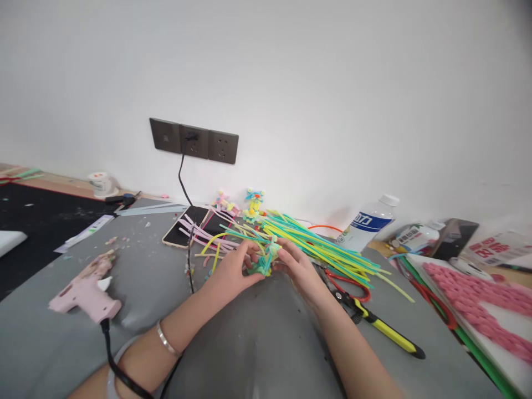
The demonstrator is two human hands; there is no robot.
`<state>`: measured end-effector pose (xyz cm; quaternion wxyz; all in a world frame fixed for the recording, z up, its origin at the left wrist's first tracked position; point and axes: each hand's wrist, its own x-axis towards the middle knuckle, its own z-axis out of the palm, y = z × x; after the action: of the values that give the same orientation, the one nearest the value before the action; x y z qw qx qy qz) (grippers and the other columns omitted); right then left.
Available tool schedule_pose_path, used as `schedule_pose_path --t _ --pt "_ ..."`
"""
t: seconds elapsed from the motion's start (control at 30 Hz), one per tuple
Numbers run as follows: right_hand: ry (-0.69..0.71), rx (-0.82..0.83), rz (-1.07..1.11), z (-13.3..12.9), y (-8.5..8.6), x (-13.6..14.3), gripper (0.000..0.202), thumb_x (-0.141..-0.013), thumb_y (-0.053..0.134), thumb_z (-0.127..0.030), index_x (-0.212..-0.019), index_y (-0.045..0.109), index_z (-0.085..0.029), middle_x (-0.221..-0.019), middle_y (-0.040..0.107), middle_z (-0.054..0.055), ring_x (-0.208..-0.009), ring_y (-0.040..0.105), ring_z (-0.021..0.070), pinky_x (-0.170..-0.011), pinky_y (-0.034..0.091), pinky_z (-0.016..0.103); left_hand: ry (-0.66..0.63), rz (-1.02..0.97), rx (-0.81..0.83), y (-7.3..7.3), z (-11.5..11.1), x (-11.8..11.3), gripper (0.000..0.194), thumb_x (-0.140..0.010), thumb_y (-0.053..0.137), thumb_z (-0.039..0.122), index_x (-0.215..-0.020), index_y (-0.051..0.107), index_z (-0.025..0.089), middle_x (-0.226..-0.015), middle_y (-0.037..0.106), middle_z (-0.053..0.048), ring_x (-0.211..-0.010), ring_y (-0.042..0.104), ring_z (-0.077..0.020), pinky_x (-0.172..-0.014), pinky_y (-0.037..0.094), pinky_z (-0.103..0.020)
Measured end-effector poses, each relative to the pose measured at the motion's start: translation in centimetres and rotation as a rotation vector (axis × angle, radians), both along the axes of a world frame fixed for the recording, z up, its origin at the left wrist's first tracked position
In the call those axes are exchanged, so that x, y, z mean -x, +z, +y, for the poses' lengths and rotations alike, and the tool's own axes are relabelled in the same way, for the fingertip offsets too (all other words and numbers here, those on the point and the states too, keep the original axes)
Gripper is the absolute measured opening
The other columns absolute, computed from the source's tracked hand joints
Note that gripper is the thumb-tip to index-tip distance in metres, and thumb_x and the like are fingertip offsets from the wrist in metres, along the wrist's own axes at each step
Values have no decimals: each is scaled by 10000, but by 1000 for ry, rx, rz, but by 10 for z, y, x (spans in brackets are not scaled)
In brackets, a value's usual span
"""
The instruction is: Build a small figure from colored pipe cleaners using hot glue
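Note:
Between my two hands is a small green and yellow pipe-cleaner figure [270, 256], held just above the grey mat. My left hand [238, 265] pinches its left side, thumb below and fingers behind. On the other side, my right hand [296, 265] has thumb and fingers closed on its right edge. Some of the figure is hidden by my fingers. Just behind my hands lie loose pipe cleaners [316, 244] in yellow, green and teal, with pale pink ones [208, 235] to the left.
A pink glue gun [85, 291] lies at left, its black cord running under my left arm. Yellow-handled pliers [386, 327] and red-handled scissors [349, 282] lie at right. Behind stand a bottle [372, 221] and two finished figures [252, 205]. A phone [185, 227] lies flat.

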<state>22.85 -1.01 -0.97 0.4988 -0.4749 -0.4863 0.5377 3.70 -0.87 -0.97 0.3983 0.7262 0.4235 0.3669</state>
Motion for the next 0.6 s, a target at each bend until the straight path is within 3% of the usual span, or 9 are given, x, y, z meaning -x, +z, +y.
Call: schedule_pose_path --t 0.17,0.3,0.4,0.6 --pt "45 -36 -15 -2 3 1 499 -742 781 -507 -1153 656 -254 -1210 656 70 -956 637 221 -767 514 314 -33 -68 63 2 -1 -1 280 -773 686 261 -1030 591 200 -876 654 -17 -738 637 -167 -601 508 -256" --pt "67 -88 -51 -4 8 2 424 -773 750 -481 -1125 697 -250 -1261 644 68 -981 642 231 -750 515 306 25 -96 44 3 1 2 116 -844 594 298 -887 608 191 -840 678 -28 -730 647 -169 -622 519 -265" --pt "98 -165 -109 -7 15 3 356 -799 734 -454 -1108 727 -278 -1227 670 52 -999 649 239 -781 524 322 46 -21 12 4 3 4 146 -812 651 330 -836 656 187 -845 704 -42 -760 650 -192 -618 502 -265" --pt "143 -261 -229 -12 22 8 341 -835 727 -380 -1167 709 -306 -1278 665 50 -1173 596 286 -959 486 406 -28 13 69 2 3 5 252 -761 709 326 -962 738 176 -783 699 -32 -709 625 -197 -593 472 -266"
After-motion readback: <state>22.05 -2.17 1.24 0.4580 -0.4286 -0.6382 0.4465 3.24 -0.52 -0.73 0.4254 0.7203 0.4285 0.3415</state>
